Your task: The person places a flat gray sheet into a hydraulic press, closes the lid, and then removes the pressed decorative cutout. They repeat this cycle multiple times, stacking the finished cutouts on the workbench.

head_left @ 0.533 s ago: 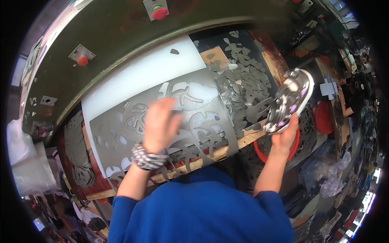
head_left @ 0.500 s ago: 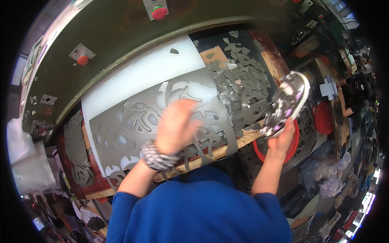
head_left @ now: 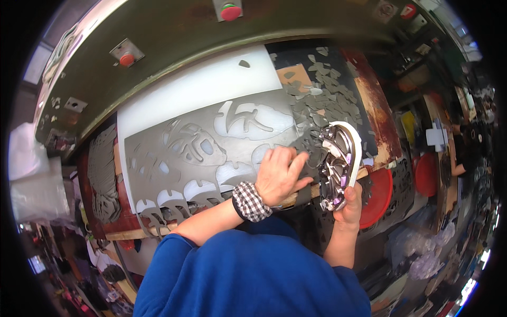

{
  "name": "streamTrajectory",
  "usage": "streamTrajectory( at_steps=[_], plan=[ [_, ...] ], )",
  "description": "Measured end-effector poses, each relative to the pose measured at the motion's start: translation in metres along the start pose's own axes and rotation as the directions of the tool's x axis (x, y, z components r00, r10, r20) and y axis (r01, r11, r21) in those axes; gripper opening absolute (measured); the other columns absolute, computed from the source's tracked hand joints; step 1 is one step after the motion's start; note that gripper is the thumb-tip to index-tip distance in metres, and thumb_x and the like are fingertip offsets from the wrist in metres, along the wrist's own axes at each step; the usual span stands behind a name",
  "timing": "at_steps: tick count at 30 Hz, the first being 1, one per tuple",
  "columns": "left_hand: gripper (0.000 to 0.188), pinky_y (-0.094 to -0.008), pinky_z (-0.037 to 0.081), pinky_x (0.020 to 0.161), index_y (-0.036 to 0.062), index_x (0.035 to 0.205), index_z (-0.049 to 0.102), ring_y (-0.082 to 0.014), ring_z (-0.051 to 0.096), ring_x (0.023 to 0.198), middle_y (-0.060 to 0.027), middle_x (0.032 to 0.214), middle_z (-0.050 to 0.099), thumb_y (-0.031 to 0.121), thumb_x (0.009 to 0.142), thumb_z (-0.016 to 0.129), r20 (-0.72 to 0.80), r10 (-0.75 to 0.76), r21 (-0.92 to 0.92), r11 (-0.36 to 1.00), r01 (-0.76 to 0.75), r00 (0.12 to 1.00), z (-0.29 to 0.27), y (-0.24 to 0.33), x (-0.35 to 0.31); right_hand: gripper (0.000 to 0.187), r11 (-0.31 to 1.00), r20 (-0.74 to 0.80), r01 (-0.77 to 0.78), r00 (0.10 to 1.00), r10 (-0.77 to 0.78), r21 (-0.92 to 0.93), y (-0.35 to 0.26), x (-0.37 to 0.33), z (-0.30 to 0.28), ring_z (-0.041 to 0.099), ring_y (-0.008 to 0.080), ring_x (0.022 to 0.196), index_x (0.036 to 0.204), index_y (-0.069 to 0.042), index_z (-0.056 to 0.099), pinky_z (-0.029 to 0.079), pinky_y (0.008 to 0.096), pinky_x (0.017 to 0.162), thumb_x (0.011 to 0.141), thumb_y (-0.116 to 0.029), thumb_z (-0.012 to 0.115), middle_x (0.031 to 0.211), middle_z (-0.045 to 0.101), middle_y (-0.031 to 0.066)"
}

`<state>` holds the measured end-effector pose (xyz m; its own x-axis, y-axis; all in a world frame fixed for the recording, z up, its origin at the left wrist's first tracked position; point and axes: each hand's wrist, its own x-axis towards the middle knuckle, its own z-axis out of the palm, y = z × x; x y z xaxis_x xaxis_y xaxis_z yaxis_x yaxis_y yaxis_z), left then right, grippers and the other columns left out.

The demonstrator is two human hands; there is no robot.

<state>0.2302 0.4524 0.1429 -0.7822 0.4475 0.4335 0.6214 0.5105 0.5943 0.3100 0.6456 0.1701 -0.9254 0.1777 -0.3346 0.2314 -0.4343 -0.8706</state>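
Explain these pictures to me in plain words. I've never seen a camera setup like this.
There is no robot: a person works bare-handed. The camera sits on that person's head and looks down through a very wide lens, so straight edges look bent.

On the work surface, a grey sheet with many cut-out shapes lies on a white board. Loose grey pieces are scattered to the right. Beyond stands a dark green machine with red buttons.

The right hand holds up a shiny metal frame with a white rim. The left hand is spread over the sheet's near edge; whether it touches is unclear.
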Motion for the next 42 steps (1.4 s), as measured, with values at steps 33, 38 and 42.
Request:
streamTrajectory(
  at_steps=[33,38,42],
  plan=[
    [0.032,-0.0309,0.063,0.069,0.0015,0.129,0.04,-0.0147,0.061,0.09,-0.0122,0.115,0.062,0.003,0.097,0.043,0.264,-0.917,-0.776,-0.018,0.63,0.298,-0.09,-0.13,-0.111,0.034,0.487,0.296,0.449,0.885,-0.36,-0.749,0.093,0.051,0.079,0.062,0.029,0.103,0.112,0.005,0.063,0.05,0.0357,0.089,0.08,-0.004,0.071,0.118,0.059,0.0177],
    [0.043,-0.0311,0.062,0.069,-0.0013,0.137,0.034,-0.0126,0.059,0.084,-0.01,0.106,0.061,-0.001,0.095,0.043,0.292,-0.901,-0.703,0.025,0.71,0.322,-0.099,-0.134,-0.112,0.036,0.966,0.19,-0.175,0.959,0.21,-0.189,0.121,0.042,0.135,0.061,0.0299,0.109,0.126,0.01,0.05,0.051,0.0372,0.094,0.093,-0.003,0.055,0.123,0.056,0.0235],
    [0.044,-0.0288,0.062,0.066,-0.0014,0.136,0.038,-0.0117,0.06,0.08,-0.0083,0.105,0.058,-0.003,0.093,0.049,0.184,-0.906,-0.622,0.194,0.758,0.382,-0.094,-0.131,-0.116,0.042,0.925,0.134,-0.381,0.916,0.378,-0.008,0.118,0.045,0.146,0.057,0.0373,0.114,0.135,0.011,0.038,0.049,0.0433,0.097,0.097,-0.005,0.047,0.124,0.052,0.0302]
  ],
)
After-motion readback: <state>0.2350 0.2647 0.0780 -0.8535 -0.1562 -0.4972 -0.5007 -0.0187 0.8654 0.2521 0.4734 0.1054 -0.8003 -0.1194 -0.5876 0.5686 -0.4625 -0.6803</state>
